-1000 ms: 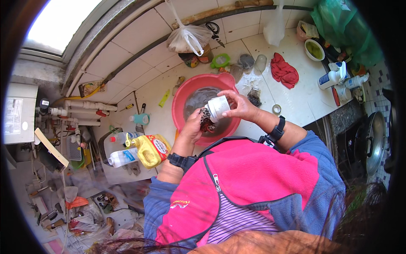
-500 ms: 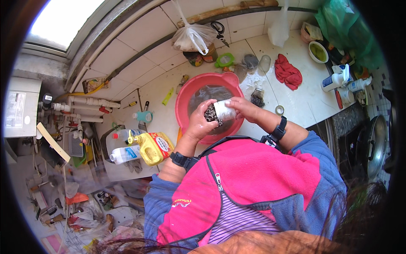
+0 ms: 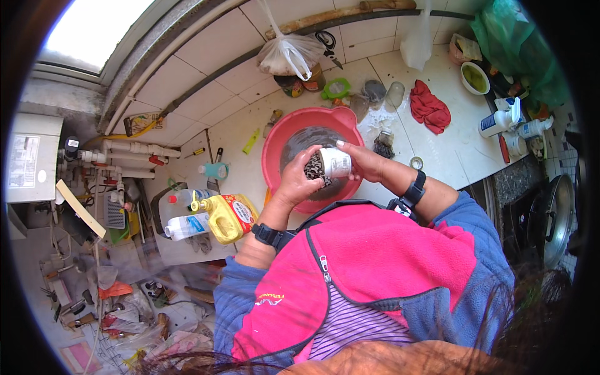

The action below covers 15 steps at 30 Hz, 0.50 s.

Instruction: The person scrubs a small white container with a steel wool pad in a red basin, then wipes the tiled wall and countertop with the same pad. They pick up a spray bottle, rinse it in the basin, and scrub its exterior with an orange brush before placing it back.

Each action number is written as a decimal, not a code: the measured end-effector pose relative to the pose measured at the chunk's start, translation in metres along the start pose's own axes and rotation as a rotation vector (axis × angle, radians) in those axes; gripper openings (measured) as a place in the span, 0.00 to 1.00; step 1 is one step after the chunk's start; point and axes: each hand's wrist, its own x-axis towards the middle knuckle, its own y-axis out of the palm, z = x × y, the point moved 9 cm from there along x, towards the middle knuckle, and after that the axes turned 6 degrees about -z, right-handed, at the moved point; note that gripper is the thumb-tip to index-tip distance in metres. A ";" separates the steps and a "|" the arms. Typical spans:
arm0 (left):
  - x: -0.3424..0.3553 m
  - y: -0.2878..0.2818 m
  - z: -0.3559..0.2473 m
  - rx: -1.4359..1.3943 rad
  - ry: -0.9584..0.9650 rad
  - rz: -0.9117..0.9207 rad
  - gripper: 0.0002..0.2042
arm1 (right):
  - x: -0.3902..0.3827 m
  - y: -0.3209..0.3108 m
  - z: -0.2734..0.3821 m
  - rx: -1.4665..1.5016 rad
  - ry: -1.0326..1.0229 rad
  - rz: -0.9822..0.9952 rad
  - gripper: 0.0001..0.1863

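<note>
Over a red plastic basin (image 3: 272, 142) of murky water, my left hand (image 3: 294, 182) is closed round a black-and-white speckled bunch (image 3: 314, 165), perhaps a cloth or scrubber. My right hand (image 3: 369, 164) grips a white cylinder (image 3: 337, 164) with printed marks, its thumb over the top. The cylinder's left end is against the speckled bunch, which hides that end. Both hands are close together above the water.
Yellow jug (image 3: 229, 219) and white bottle (image 3: 187, 227) stand lower left. A red cloth (image 3: 429, 109), white bowl (image 3: 474, 79), pump bottle (image 3: 499, 120) and tape roll (image 3: 416, 163) lie rightward. A white bag (image 3: 289, 56) hangs above; pans (image 3: 556, 219) sit far right.
The white cylinder has turned from tilted, with its round end showing, to lying sideways between my hands. My left hand has risen slightly round the speckled bunch. The view has shifted a little.
</note>
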 end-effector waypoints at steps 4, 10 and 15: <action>0.002 -0.003 -0.026 0.069 0.128 0.017 0.36 | -0.004 0.010 -0.013 0.052 0.180 0.132 0.37; 0.002 -0.002 -0.036 0.140 0.256 0.062 0.37 | -0.012 0.018 -0.024 0.221 0.385 0.183 0.39; 0.005 -0.004 -0.032 0.089 0.230 0.074 0.38 | -0.014 0.015 -0.013 0.209 0.206 0.156 0.36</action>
